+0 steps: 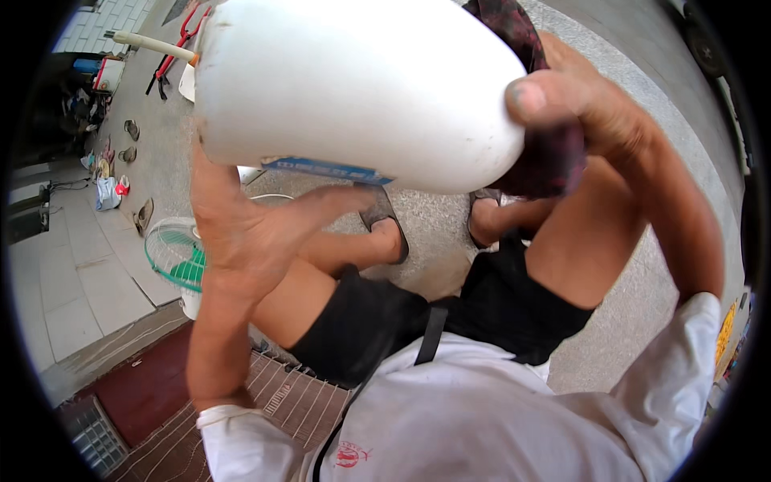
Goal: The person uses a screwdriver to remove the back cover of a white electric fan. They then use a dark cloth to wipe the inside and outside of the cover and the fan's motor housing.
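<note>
A large white rounded container [361,90], smooth as plastic, lies on its side in the air above my knees. It bears a blue label [325,170] with writing, and a cream tube [153,45] with an orange collar juts from its left end. My left hand [247,223] supports that end from below, its thumb spread under the wall and its fingers hidden behind. At the rounded right end, my right hand [584,102] presses a dark red-and-black patterned cloth [548,159] against the surface. Part of the cloth shows above the hand too.
A green-and-white electric fan [181,256] stands left of my leg. Several shoes [143,215] and a plastic bag [108,193] lie on the floor farther left. A red-and-black object [174,57] is beyond the container. A vehicle wheel [703,49] shows at upper right.
</note>
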A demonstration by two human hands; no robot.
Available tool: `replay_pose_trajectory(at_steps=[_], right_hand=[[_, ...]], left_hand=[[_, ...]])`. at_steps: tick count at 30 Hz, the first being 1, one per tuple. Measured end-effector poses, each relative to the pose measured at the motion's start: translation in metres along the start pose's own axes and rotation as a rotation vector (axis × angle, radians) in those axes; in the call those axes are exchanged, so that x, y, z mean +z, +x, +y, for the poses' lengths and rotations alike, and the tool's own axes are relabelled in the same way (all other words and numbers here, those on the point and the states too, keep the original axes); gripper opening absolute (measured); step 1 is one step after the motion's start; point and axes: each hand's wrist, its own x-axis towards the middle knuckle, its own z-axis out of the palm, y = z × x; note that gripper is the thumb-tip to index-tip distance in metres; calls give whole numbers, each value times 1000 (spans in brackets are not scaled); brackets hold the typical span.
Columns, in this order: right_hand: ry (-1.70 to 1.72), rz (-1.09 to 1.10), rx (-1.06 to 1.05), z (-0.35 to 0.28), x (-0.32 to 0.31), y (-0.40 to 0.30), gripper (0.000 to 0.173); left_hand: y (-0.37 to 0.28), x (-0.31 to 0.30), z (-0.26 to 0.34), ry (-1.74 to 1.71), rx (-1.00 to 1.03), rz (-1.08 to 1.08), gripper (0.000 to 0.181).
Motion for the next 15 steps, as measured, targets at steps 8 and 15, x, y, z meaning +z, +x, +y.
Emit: replay_pose_trajectory(at_steps=[8, 15], right_hand=[[-207, -155, 296, 82, -139, 65, 83], [-156, -220, 629, 175, -160, 52, 89]], left_hand=[[75, 32, -87, 119, 35, -695, 53], [136, 71, -185, 416, 128, -372, 53]])
